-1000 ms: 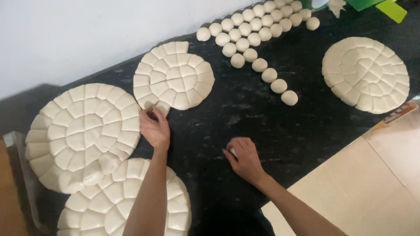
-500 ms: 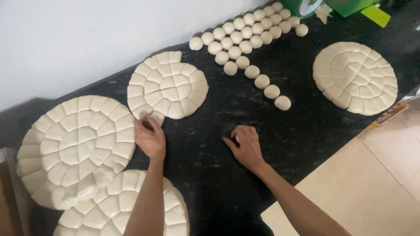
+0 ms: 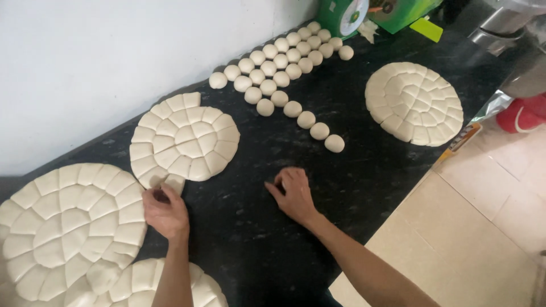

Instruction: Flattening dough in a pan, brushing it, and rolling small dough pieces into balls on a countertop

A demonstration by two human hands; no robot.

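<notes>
Head camera: a person stands at a dark speckled counter (image 3: 352, 165) set against a white wall (image 3: 85, 68), both bare forearms reaching in from the bottom of the frame. The left hand (image 3: 165, 211) rests at the near edge of a scored dough disc (image 3: 185, 139), its fingers pinched on a cut dough piece (image 3: 173, 183) at the disc's rim. Compared with a second ago, that hand sits at the same spot on the same disc, so the piece is still being worked loose rather than carried off.

The right hand (image 3: 293, 194) lies on the bare counter, well apart from the disc, fingers curled together over the stone; whether anything is tucked beneath them cannot be told. Over the last second it has stayed there, its fingers drawing closer in, which suggests a rolling or shaping motion under the palm, though that is a judgement only.

Beyond the right hand, rows of dough balls (image 3: 284, 62) run diagonally toward the far end, the nearest ball (image 3: 334, 143) lying a little way off the fingertips. A larger scored disc (image 3: 68, 227) lies to the left, touching a third disc (image 3: 170, 287) partly hidden by the left forearm. A fourth scored disc (image 3: 414, 102) sits well apart near the counter's right edge. A green scale (image 3: 341, 14) stands at the far end, beside pale floor tiles (image 3: 489, 227).
</notes>
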